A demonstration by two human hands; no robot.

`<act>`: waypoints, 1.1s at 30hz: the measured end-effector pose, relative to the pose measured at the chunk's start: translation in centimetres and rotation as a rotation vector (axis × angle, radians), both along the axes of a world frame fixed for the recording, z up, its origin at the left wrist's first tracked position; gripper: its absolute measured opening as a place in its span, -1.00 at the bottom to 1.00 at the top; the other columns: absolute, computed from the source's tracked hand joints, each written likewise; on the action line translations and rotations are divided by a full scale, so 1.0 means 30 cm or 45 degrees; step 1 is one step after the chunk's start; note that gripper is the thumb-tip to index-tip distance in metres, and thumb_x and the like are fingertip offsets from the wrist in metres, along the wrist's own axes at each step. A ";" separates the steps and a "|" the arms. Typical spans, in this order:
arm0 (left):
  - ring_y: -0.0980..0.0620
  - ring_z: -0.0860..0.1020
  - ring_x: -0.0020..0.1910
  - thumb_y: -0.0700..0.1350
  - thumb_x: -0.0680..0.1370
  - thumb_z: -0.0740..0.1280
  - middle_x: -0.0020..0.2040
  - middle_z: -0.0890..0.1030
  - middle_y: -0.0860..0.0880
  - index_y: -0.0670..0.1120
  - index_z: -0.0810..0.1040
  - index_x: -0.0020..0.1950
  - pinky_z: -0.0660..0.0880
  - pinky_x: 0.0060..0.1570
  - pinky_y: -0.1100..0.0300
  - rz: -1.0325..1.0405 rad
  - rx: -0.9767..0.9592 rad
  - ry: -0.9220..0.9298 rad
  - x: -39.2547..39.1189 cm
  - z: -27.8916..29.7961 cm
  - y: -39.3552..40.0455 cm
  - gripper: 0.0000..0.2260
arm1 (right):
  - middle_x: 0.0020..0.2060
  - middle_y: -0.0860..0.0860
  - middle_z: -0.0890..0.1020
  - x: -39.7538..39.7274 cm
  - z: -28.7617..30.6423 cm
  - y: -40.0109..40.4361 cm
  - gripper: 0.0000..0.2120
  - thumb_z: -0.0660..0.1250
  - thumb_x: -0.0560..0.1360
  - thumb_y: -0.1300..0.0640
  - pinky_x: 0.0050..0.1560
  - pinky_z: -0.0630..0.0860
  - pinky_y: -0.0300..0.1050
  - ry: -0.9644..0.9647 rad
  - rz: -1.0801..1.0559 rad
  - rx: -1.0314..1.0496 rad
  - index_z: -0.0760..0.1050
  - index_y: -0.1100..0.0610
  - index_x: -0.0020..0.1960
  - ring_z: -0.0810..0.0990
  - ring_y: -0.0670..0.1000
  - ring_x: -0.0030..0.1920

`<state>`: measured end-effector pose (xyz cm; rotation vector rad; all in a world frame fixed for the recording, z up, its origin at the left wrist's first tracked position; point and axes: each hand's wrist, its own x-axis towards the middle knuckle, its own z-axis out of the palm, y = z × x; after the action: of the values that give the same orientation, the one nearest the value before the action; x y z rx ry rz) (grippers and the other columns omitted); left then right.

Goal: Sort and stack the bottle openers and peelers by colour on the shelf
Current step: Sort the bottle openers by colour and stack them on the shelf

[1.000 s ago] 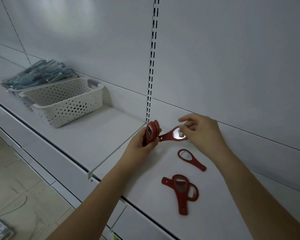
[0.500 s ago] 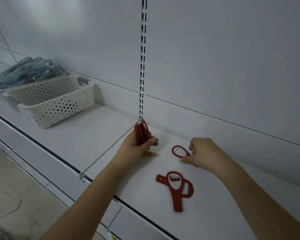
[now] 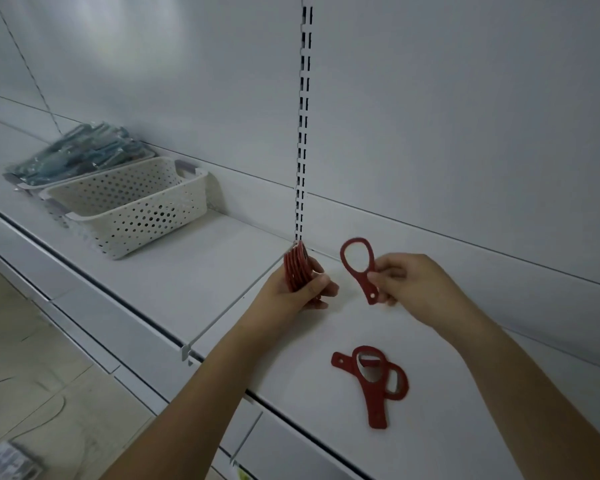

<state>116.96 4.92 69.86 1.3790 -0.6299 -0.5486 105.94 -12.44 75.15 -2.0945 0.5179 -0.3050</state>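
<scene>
My left hand [image 3: 293, 292] grips a stack of several red bottle openers [image 3: 296, 270], held on edge just above the white shelf [image 3: 194, 271]. My right hand [image 3: 416, 285] pinches the handle of a single red bottle opener [image 3: 361, 271], its ring end pointing up, a short way right of the stack. Three more red openers [image 3: 371, 379] lie overlapped on the shelf nearer the front edge, below my right hand.
A white perforated basket [image 3: 132, 206] stands on the shelf at the left, and behind it lies a pile of blue-grey packaged items [image 3: 80, 154]. A slotted upright [image 3: 303, 133] runs up the back panel. A wire divider [image 3: 236, 299] crosses the shelf beside my left hand.
My right hand picked the single red opener up off the shelf and raised it. My left hand kept the stack in about the same place.
</scene>
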 end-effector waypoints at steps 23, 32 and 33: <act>0.40 0.60 -0.22 -0.37 0.52 0.39 -0.13 0.59 0.16 0.10 0.49 -0.03 0.51 -0.22 0.44 -0.039 0.277 -0.252 -0.002 -0.001 0.008 -0.66 | 0.22 -0.27 0.54 0.148 -0.009 0.166 -0.45 0.52 0.37 -0.11 0.35 0.41 -0.14 -0.193 0.477 -0.401 0.45 -0.21 0.32 0.45 -0.25 0.25; 0.26 0.56 -0.37 -0.24 0.56 0.38 -0.37 0.55 0.16 -0.04 0.53 -0.13 0.46 -0.36 0.41 -0.035 0.467 -0.534 0.011 -0.014 -0.033 -0.87 | 0.38 -0.26 0.44 0.157 -0.092 0.153 -0.36 0.58 0.26 -0.21 0.47 0.30 0.02 -0.125 0.449 0.076 0.41 -0.42 0.27 0.35 -0.20 0.42; 0.30 0.59 -0.34 -0.26 0.54 0.41 -0.32 0.57 0.15 -0.04 0.53 -0.10 0.49 -0.33 0.39 -0.060 0.450 -0.498 0.009 -0.009 -0.017 -0.86 | 0.39 -0.23 0.44 0.156 -0.098 0.156 -0.42 0.56 0.24 -0.25 0.47 0.29 0.06 -0.137 0.432 0.066 0.41 -0.51 0.18 0.34 -0.16 0.44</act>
<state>117.24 4.40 69.58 1.8320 -0.9128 -0.4427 110.63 -7.75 72.21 -2.0597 0.1010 -0.2025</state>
